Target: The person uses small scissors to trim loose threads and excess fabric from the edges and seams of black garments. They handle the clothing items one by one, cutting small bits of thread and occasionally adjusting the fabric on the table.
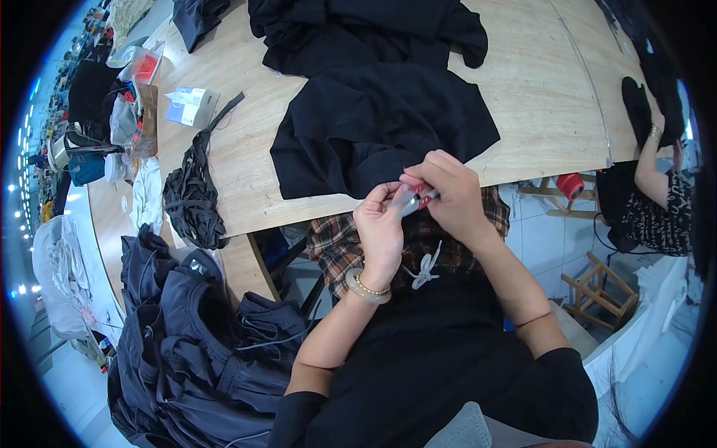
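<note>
Hands meet just over the near edge of the wooden table [553,97], close together and both closed on one small tool. The left hand [379,228], wearing a pale bangle and a beaded bracelet at the wrist, pinches the greyish, translucent end of the tool between thumb and fingertips. The right hand [452,190] curls over the other end, fingers wrapped around the red-handled part [418,196]; what kind of tool it is cannot be told, since the fingers cover most of it. It sits just in front of the hem of a black garment [381,127] spread on the table, whether touching the cloth is unclear. A second black garment [358,30] lies bunched farther back. To the left, a bundle of black straps [193,198] hangs over the table edge, near a small white and blue box [190,106]. A heap of dark navy clothing [194,336] lies lower left. At the far right, another person's arm [648,168] rests by the table.
</note>
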Available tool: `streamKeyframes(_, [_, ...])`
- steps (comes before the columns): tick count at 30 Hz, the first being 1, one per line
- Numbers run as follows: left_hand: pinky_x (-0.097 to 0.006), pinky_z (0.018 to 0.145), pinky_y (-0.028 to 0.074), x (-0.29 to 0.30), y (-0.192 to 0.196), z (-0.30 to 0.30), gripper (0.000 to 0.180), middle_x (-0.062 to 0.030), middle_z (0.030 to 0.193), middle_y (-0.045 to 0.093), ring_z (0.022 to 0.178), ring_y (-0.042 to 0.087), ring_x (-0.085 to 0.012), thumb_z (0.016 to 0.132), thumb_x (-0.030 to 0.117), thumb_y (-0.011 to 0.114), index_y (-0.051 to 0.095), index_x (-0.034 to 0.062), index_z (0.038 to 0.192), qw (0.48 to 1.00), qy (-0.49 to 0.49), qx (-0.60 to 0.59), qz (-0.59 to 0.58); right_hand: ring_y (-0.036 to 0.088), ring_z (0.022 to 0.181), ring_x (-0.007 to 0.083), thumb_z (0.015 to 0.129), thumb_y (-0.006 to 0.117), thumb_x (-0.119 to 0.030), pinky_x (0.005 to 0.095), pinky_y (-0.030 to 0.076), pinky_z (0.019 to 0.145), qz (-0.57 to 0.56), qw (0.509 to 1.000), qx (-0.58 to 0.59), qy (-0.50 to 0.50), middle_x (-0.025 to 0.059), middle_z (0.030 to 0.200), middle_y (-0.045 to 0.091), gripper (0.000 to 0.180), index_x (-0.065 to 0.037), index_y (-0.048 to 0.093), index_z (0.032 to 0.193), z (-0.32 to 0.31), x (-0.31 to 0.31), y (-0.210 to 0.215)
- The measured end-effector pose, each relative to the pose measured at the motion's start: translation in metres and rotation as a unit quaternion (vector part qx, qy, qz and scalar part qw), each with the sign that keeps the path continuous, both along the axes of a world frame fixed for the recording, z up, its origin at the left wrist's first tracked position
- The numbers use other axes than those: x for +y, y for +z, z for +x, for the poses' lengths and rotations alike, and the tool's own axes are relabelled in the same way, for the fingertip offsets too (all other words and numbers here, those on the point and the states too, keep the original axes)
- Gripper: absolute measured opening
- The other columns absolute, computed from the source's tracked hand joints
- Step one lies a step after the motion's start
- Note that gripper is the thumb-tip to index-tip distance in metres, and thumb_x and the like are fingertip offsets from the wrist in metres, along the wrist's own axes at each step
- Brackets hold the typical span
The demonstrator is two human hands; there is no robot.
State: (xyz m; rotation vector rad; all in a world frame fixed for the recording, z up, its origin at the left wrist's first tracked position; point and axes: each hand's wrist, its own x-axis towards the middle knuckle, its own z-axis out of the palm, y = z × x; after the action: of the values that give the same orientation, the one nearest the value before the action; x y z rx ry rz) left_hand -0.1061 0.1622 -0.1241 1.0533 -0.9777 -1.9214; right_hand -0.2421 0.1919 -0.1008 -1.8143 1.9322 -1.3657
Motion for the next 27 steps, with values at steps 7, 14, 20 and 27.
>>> streamKeyframes(7, [-0.022,0.079,0.046,-0.008,0.006,0.001,0.012,-0.0060,0.096,0.074,0.085,0.062,-0.0072,0.098,0.009,0.068,0.071,-0.0020,0.101,1.000,-0.010,-0.010,-0.027,0.055,0.072,0.0072,0.092,0.070,-0.009,0.0249,0.046,0.065,0.137,0.843,-0.517,-0.057,-0.0010,0.080,0.061,0.012,-0.001,0.063,0.087,-0.018,-0.004,0.005])
streamKeyframes(14, [-0.023,0.079,0.046,-0.006,0.006,0.000,0.013,-0.0063,0.097,0.074,0.085,0.062,-0.0072,0.098,0.011,0.068,0.071,-0.0012,0.102,1.000,-0.006,0.020,-0.022,0.054,0.088,0.0177,0.086,0.078,-0.021,0.0316,0.046,0.078,0.099,0.983,-0.142,-0.065,0.0040,0.090,0.061,0.027,-0.003,0.066,0.103,-0.026,0.008,0.023])
streamKeyframes(20, [-0.023,0.080,0.046,-0.005,0.011,0.000,0.013,-0.0056,0.096,0.074,0.086,0.063,-0.0073,0.098,0.010,0.068,0.071,-0.0016,0.103,1.000,-0.014,0.018,-0.020,0.051,0.084,0.0250,0.075,0.083,-0.016,0.0345,0.043,0.076,0.068,0.996,0.045,-0.028,0.0059,0.088,0.060,0.032,-0.004,0.069,0.102,-0.033,0.007,0.028])
streamKeyframes(27, [-0.023,0.080,0.046,-0.004,0.012,0.001,0.014,-0.0053,0.096,0.074,0.086,0.063,-0.0072,0.098,0.010,0.068,0.070,-0.0024,0.104,1.000,-0.012,0.015,-0.023,0.049,0.082,0.0244,0.069,0.086,-0.017,0.0352,0.044,0.072,0.060,0.995,0.086,-0.006,0.0040,0.083,0.059,0.033,-0.006,0.072,0.098,-0.037,0.003,0.034])
